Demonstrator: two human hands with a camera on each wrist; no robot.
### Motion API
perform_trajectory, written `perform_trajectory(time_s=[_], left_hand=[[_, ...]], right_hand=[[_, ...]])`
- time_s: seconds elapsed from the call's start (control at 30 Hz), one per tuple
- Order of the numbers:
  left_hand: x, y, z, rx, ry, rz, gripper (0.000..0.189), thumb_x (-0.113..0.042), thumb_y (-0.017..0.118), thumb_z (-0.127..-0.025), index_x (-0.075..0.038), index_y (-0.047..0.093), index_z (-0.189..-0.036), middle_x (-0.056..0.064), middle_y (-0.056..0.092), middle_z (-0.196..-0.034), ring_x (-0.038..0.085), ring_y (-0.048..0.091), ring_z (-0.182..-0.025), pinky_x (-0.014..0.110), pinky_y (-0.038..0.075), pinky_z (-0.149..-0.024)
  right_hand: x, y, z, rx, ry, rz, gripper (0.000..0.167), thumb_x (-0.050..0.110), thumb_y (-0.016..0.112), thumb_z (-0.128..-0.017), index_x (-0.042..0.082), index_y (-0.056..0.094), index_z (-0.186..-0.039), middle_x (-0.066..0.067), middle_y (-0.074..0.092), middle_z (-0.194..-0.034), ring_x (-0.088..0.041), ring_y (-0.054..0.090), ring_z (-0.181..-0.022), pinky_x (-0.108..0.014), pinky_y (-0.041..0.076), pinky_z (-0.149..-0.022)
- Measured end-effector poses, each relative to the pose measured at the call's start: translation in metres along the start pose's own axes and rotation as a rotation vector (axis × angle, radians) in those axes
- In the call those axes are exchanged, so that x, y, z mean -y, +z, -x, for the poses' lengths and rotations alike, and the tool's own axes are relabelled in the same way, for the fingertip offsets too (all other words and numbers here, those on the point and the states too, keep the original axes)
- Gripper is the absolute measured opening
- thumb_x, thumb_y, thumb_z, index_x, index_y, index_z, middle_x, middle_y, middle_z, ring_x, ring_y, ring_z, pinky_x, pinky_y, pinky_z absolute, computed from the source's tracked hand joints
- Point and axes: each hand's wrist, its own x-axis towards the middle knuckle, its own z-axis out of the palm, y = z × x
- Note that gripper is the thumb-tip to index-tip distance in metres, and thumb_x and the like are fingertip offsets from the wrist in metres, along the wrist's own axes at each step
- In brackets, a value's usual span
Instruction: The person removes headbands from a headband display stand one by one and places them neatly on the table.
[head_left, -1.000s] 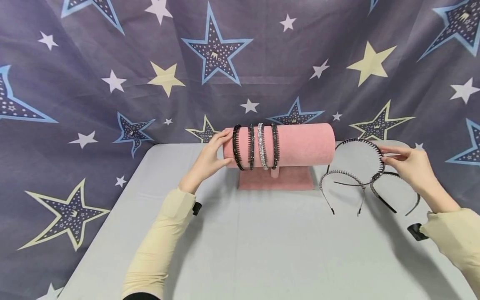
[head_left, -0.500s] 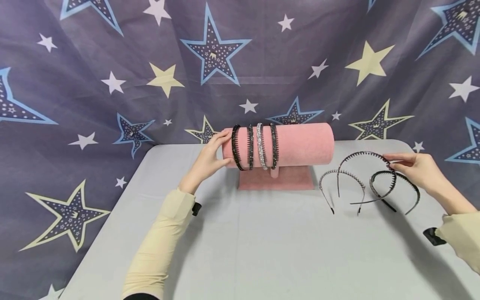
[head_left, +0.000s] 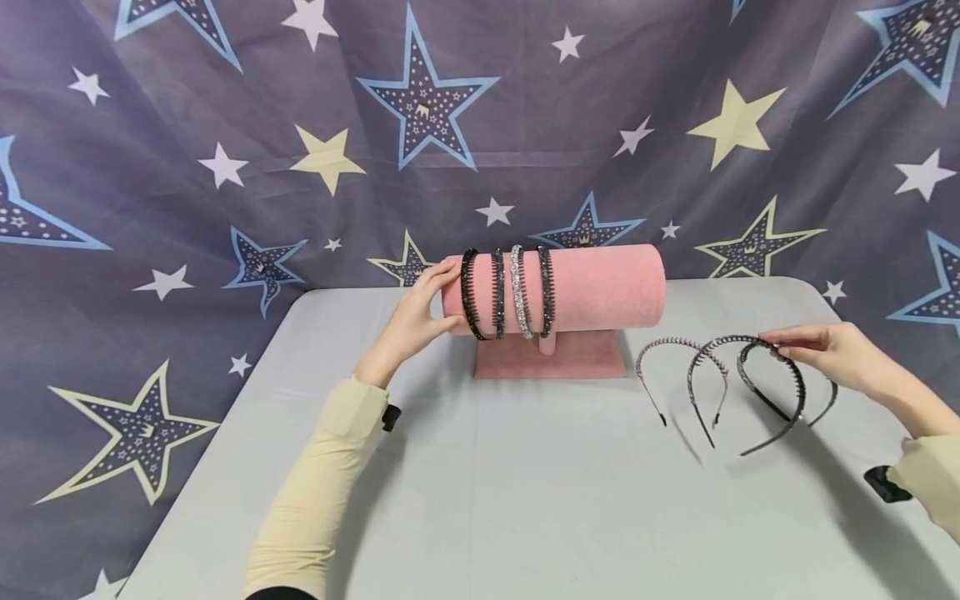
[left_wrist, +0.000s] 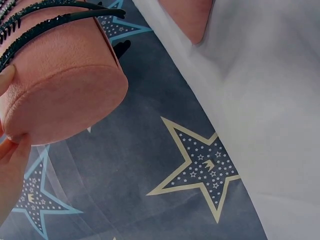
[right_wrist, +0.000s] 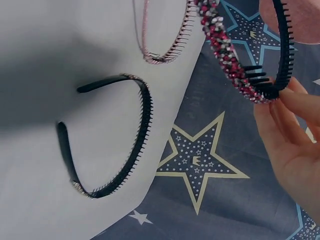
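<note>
My left hand [head_left: 405,325] grips the left end of a pink roll-shaped headband stand [head_left: 611,287], thumb in front and fingers over the top. Several toothed headbands sit round the roll's left half, a silver glittery one [head_left: 519,292] among black ones. At the right, my right hand [head_left: 847,358] pinches the top of a toothed headband [right_wrist: 220,47] with red, silver and black sparkles. Its ends point down, low over the table. Behind it two more headbands are on the table: a pinkish one [head_left: 672,342] and a black one [right_wrist: 147,107], the latter partly hidden in the head view.
The stand's pink base [head_left: 551,358] is on the white-covered table [head_left: 525,500]. A dark curtain [head_left: 525,108] with stars hangs behind the table's back edge. Dark wrist cameras stick out below both cuffs.
My right hand has come down and rightward, toward me, with the sparkly headband, which now hangs in front of the two on the table. My left hand keeps its grip on the roll.
</note>
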Motion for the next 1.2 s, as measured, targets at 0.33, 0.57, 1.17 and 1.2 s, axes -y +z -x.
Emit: perform_trajectory(time_s=[0.33,0.57,1.17,1.2], left_hand=[[-0.002,0.000,0.000,-0.008,0.008,0.010,0.062,0.001,0.072,-0.068,0.006,0.046,-0.124,0.018,0.039,-0.132,0.028,0.034,-0.124,0.034,0.028,-0.105],[-0.001,0.000,-0.001,-0.009,0.016,0.008,0.063,0.001,0.073,-0.067,0.006,0.046,-0.124,0.017,0.039,-0.132,0.029,0.034,-0.124,0.034,0.027,-0.105],[-0.001,0.000,0.000,-0.003,0.016,-0.014,0.064,0.001,0.073,-0.067,0.006,0.045,-0.125,0.016,0.039,-0.133,0.028,0.034,-0.124,0.033,0.027,-0.105],[0.000,0.000,0.000,-0.004,0.017,-0.015,0.064,0.001,0.073,-0.067,0.006,0.045,-0.125,0.016,0.039,-0.133,0.028,0.034,-0.124,0.033,0.027,-0.105]], right_hand=[[-0.009,0.001,0.011,0.059,0.001,0.014,0.030,-0.006,0.055,-0.081,0.013,0.068,-0.101,0.026,0.060,-0.088,0.013,0.055,-0.077,0.000,0.040,-0.066],[-0.018,0.001,0.018,0.100,-0.038,-0.081,0.042,-0.014,0.050,-0.080,0.019,0.068,-0.099,0.025,0.061,-0.090,0.008,0.058,-0.075,-0.003,0.043,-0.065],[-0.046,-0.005,0.043,0.180,-0.083,-0.093,0.040,-0.015,0.055,-0.075,0.016,0.070,-0.096,0.025,0.061,-0.095,0.016,0.050,-0.088,0.001,0.039,-0.069],[-0.048,-0.005,0.044,0.187,-0.091,-0.095,0.041,-0.016,0.054,-0.075,0.015,0.069,-0.097,0.024,0.061,-0.096,0.016,0.050,-0.088,0.001,0.038,-0.069]])
